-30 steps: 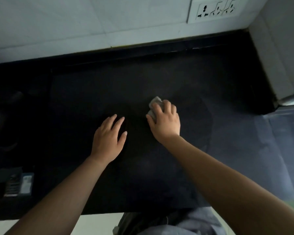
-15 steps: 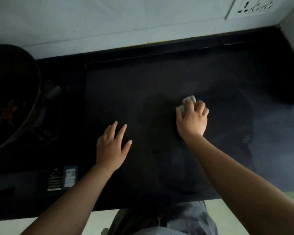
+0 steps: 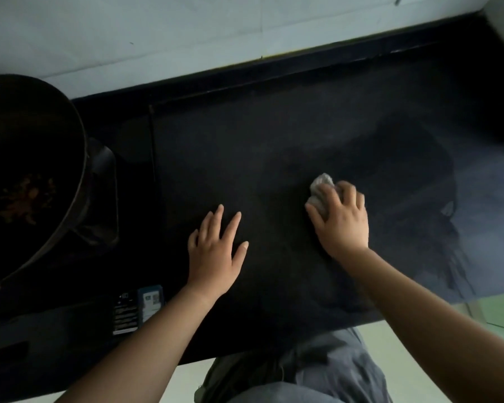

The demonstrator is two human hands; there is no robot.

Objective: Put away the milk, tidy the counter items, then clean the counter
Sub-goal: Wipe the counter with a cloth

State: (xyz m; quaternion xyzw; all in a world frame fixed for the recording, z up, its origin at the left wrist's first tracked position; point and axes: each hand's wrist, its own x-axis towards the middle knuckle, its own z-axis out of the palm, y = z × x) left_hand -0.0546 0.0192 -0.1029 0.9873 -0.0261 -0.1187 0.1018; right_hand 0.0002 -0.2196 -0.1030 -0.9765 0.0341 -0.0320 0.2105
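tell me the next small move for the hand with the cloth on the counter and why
Probably slide the right hand, closed over the grey cloth, leftward toward the left hand. The counter shows smeary wet streaks to the cloth's right, while the dark patch between the two hands shows none. The left hand lies flat with fingers spread, apparently bracing.

A right hand (image 3: pixel 342 221) presses a crumpled grey cloth (image 3: pixel 320 189) onto the black stone counter (image 3: pixel 274 146) at centre right. The left hand (image 3: pixel 216 254) lies flat, fingers spread, at centre. A dark round pan (image 3: pixel 26 170) sits at the left edge.
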